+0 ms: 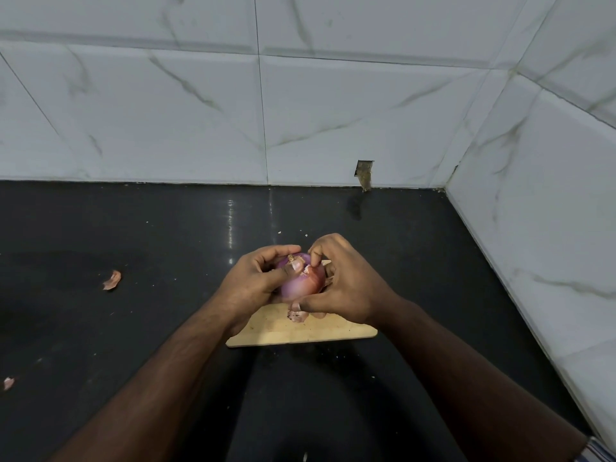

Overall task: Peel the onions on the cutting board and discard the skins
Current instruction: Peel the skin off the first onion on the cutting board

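Both hands hold a red onion (301, 281) above the cutting board (300, 331). The left hand (256, 278) has a grip curled round it; the right hand (346, 288) has a grip pinching its skin. Skin scraps (112, 280) lie on the black table (133, 228).

kitchen, tiled wall (333, 111), black counter (133, 228)

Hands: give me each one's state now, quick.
Left hand: curled round the onion, holding it.
Right hand: grips the onion's other side.
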Motion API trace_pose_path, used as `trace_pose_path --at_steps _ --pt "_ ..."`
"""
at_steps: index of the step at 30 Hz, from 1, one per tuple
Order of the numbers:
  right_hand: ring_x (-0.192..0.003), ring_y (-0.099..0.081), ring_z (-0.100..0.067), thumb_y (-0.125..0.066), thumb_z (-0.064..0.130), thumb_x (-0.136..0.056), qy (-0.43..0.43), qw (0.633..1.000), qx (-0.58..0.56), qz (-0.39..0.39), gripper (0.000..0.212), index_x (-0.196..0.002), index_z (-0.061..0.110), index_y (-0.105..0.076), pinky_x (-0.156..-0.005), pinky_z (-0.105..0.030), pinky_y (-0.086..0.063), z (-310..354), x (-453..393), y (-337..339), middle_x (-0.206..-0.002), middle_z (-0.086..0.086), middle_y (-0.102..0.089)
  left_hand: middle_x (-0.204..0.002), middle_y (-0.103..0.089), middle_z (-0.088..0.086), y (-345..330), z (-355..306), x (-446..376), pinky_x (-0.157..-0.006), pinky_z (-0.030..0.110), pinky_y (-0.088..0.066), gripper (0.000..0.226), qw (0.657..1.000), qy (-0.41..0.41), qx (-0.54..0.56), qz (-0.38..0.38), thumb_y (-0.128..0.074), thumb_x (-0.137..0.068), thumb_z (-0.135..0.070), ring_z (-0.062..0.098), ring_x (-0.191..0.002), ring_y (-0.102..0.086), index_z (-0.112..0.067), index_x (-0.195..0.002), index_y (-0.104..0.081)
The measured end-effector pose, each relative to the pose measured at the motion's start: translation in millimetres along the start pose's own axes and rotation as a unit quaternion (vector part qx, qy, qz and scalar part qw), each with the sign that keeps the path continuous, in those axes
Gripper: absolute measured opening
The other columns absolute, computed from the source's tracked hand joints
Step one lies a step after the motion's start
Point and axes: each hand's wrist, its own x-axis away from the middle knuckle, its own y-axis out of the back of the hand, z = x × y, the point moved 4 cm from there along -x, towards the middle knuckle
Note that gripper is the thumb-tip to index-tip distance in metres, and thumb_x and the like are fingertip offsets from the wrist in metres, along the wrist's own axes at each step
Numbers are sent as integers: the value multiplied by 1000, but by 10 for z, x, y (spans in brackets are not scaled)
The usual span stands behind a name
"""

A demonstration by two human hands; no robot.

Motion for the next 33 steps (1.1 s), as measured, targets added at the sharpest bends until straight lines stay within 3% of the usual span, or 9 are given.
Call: trace_pose_path --at_steps 3,8,13,21,25,28,33 --pt "-100 -62 -12 -92 32 -60 -1 1000 -19 5 58 -100 38 -51 -70 -35 -62 11 7 -14 -115 16 -42 -119 -71 7 -8 -6 7 -61 26 -59 54 1000 -1 -2 1 -72 -78 -27 23 -93 -77 -17 -130 -65" --pt "-101 -61 -11 -93 32 -59 -7 1000 -24 4 53 -94 36 -53 -71 -33 -62 -1 11 -3 -113 15 -43 -118 -71 8 2 11 3 -55 21 -56 40 1000 -2 -12 -1 -69 -91 -17 20 -84 -77 -17 -131 -65" --pt "-101 -59 -11 -92 34 -58 -13 1000 -3 17 52 -92 35 -53 -70 -33 -62 27 2 10 -112 17 -44 -122 -70 7 23 47 -16 -68 30 -61 41 1000 2 -11 -3 -70 -89 -18 24 -96 -76 -20 -129 -66" --pt "-100 -57 -10 -91 35 -62 -4 999 30 15 44 -82 20 -54 -73 -35 -60 16 -1 3 -113 13 -46 -117 -73 6 24 76 -12 -69 32 -62 49 1000 -6 8 -13 -72 -81 -28 25 -95 -76 -19 -129 -66" --pt "-100 -61 -8 -88 30 -70 -13 998 -46 -31 39 -100 29 -64 -85 -35 -57 -1 28 81 -114 9 -55 -119 -71 5 66 102 -21 -73 34 -62 38 999 -26 -4 -39 -74 -88 -19 23 -97 -76 -22 -125 -68" --pt "-107 -56 -2 -78 31 -82 8 1000 11 -15 38 -118 36 -66 -91 -27 -50 -5 41 75 -114 12 -56 -119 -71 2 73 119 -13 -74 36 -62 46 999 -28 -12 -41 -78 -78 -26 23 -98 -76 -25 -123 -69" --pt "-98 -57 -5 -66 20 -93 40 994 101 -17 19 -109 23 -74 -80 -19 -47 45 60 104 -109 7 -59 -120 -69 0 66 129 0 -74 35 -63 41 998 -29 -20 -46 -76 -81 -23 21 -100 -75 -26 -122 -69"
